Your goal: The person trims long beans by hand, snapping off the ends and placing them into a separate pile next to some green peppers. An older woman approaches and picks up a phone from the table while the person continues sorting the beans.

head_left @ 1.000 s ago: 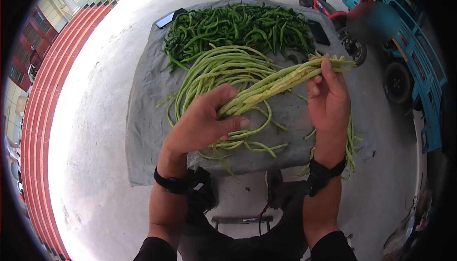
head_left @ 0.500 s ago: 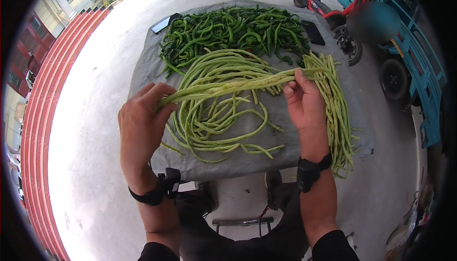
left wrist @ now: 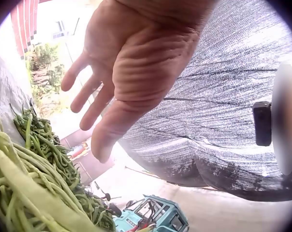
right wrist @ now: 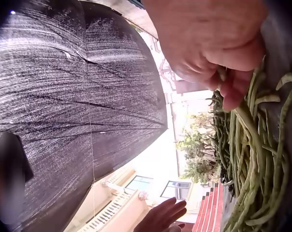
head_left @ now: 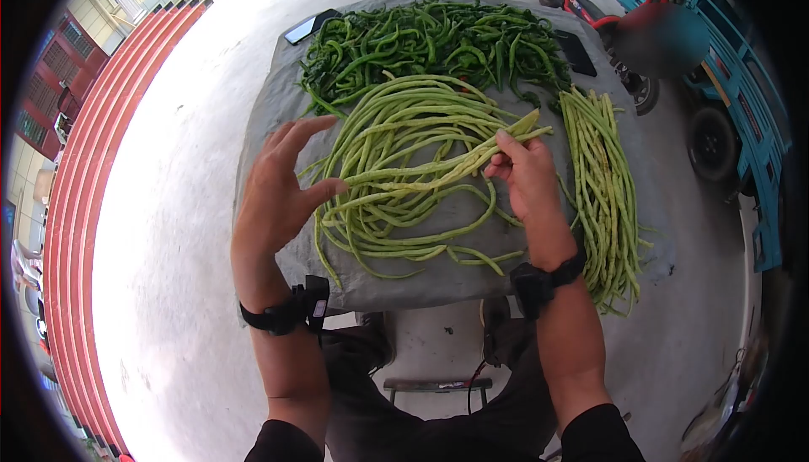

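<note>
My right hand (head_left: 529, 179) pinches several long green beans (head_left: 455, 174) near one end, between thumb and fingers. Their other ends droop leftward over a loose, curved pile of long beans (head_left: 383, 129) on the grey cloth. In the right wrist view the fingers of the right hand (right wrist: 216, 43) curl round a bean. My left hand (head_left: 282, 179) is held at the pile's left side, thumb and fingers spread apart with nothing between them. The left wrist view also shows the left hand (left wrist: 131, 67) with straight fingers.
A heap of green chili peppers (head_left: 430, 49) lies along the far side of the grey cloth (head_left: 282, 125). A straightened bundle of long beans (head_left: 602, 201) lies at the right edge. Two phones, one at the left (head_left: 312, 27) and a dark one (head_left: 576, 53), flank the peppers.
My left hand has let go of the beans' left ends, which it stretched out half a second ago. The beans have sagged onto the pile. My right hand has moved left, still holding them.
</note>
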`<state>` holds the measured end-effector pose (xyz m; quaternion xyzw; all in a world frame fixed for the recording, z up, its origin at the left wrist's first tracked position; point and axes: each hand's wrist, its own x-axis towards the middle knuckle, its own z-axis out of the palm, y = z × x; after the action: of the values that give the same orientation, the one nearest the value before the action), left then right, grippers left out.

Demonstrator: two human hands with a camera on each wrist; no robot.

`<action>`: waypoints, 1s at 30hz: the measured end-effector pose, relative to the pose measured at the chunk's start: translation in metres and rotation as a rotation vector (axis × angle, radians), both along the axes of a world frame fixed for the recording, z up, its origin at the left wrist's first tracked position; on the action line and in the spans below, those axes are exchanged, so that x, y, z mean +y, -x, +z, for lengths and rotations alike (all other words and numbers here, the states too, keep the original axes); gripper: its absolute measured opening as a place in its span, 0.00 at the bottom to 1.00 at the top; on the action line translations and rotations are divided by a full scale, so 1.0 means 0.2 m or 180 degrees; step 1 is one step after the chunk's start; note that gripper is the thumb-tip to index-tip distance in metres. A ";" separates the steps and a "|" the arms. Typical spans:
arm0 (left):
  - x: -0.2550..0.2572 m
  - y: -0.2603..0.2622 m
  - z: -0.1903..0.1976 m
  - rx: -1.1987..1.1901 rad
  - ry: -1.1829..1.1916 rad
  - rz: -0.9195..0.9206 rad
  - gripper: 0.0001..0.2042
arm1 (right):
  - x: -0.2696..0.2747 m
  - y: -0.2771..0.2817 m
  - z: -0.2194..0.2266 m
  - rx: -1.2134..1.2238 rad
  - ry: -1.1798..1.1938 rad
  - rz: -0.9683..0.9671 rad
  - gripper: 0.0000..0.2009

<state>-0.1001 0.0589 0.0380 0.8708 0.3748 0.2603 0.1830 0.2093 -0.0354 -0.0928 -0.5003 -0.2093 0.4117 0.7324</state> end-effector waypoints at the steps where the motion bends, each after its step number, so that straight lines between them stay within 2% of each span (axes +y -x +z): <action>1: -0.01 -0.01 0.01 -0.0024 -0.0051 -0.0017 0.35 | 0.00 0.00 0.00 0.0040 -0.0019 -0.0021 0.10; 4: -0.05 -0.03 0.04 -0.0310 0.0149 -0.0198 0.30 | -0.02 -0.01 0.01 0.0051 -0.0006 0.0053 0.09; 7: -0.13 -0.18 0.00 -0.0326 -0.0094 -0.0400 0.25 | -0.04 -0.01 0.04 0.0202 -0.0135 0.0224 0.08; 9: -0.16 -0.30 -0.10 -0.0428 -0.0244 -0.0668 0.20 | -0.04 -0.02 0.03 0.0240 -0.0124 0.0227 0.07; 11: -0.15 -0.40 -0.26 -0.0387 -0.0155 -0.0726 0.19 | -0.04 -0.02 0.02 0.0260 -0.0092 0.0234 0.07; 14: -0.15 -0.47 -0.47 -0.0127 -0.0520 -0.0826 0.19 | -0.04 -0.03 0.01 0.0274 0.0005 0.0269 0.08; 17: -0.14 -0.49 -0.55 0.0281 -0.0630 -0.0626 0.19 | -0.05 -0.03 0.01 0.0304 0.0089 0.0334 0.09; 21: -0.12 -0.52 -0.58 0.0324 -0.0810 -0.0279 0.19 | -0.04 -0.02 -0.01 0.0168 0.0157 0.0301 0.10; 22: -0.12 -0.53 -0.58 0.0131 -0.0944 -0.0255 0.20 | -0.04 -0.01 -0.01 0.0098 0.0188 0.0262 0.11; 25: -0.15 -0.52 -0.52 -0.0020 -0.0860 -0.0313 0.21 | -0.05 -0.02 0.00 -0.0277 0.0477 0.0381 0.14; 28: -0.18 -0.51 -0.43 -0.0058 -0.0543 -0.0425 0.17 | -0.07 -0.03 0.05 -0.0963 0.0971 0.0435 0.18; 30: -0.16 -0.47 -0.42 -0.0017 -0.0342 -0.0418 0.15 | -0.08 -0.04 0.01 -0.0867 0.0955 0.0474 0.19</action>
<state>-0.0053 0.0278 -0.0467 0.9014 0.3019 0.2698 0.1536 0.2178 -0.0511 -0.0899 -0.6378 -0.2791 0.4198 0.5822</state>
